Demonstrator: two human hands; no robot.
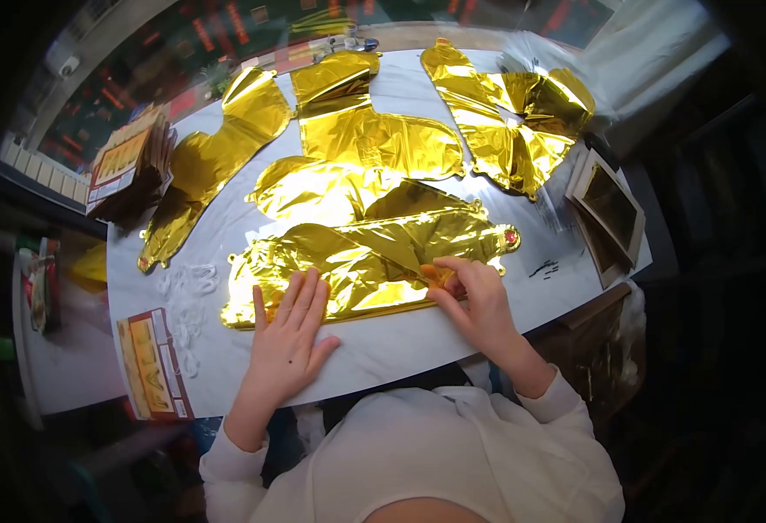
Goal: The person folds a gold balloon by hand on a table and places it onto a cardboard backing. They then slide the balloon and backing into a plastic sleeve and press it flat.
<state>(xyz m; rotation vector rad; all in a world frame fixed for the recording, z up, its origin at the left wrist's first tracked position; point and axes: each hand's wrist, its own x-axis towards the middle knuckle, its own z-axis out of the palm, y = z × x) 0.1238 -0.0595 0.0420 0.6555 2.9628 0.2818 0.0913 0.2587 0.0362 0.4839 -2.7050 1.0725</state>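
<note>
A folded gold foil balloon (pixel 348 261) lies flat on the white marbled table in front of me. My left hand (pixel 291 336) rests palm down over its near left edge, fingers stretched out. Near its right part, my right hand (pixel 474 301) has thumb and fingers pinched on the foil. Another gold foil balloon (pixel 300 187) lies just behind and partly under the folded one. Farther back are flat gold balloons: a long one (pixel 217 161) at left, a bent one (pixel 374 131) in the middle, and one with crossing arms (pixel 522 113) at right.
A stack of printed cards (pixel 125 166) stands at the back left, with a single card (pixel 152 366) at the front left. White string (pixel 189 314) lies in loose loops beside it. On the right are frame-like cardboard pieces (pixel 609 209) and small black sticks (pixel 544 270).
</note>
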